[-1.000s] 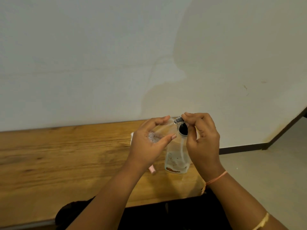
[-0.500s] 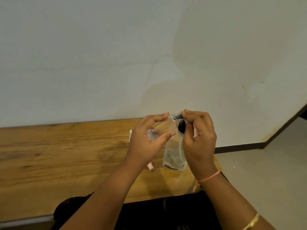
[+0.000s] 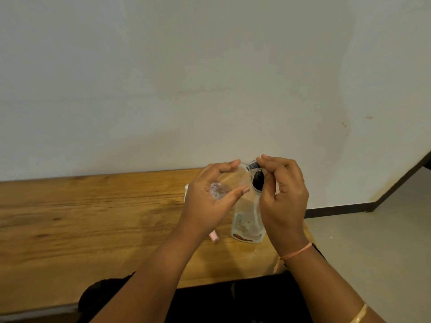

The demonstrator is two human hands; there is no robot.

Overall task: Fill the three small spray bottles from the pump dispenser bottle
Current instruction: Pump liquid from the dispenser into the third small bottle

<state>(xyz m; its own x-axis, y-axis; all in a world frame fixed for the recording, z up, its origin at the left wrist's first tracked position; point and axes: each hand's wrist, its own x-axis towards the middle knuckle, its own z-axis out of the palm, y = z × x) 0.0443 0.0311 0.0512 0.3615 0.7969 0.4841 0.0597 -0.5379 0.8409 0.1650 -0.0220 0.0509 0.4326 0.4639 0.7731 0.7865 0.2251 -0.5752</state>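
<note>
A clear pump dispenser bottle point(image 3: 247, 227) with a black pump head point(image 3: 257, 181) stands on the wooden table point(image 3: 93, 217); a little liquid shows at its bottom. My right hand point(image 3: 285, 199) pinches the top of the pump head. My left hand point(image 3: 208, 207) holds a small clear spray bottle point(image 3: 218, 191) tilted, with its upper end by the pump's spout. Whether liquid flows cannot be seen. A pink piece point(image 3: 213, 238) lies on the table under my left hand, and a white piece point(image 3: 186, 188) peeks out behind that hand.
The table runs along a white wall point(image 3: 210, 89) and ends just right of the pump bottle. Grey floor point(image 3: 373, 241) lies to the right, with a dark skirting board. My dark-clothed lap sits under the table's front edge.
The hands and both bottles keep the same pose. The view has shifted a little, so they sit slightly higher in the frame.
</note>
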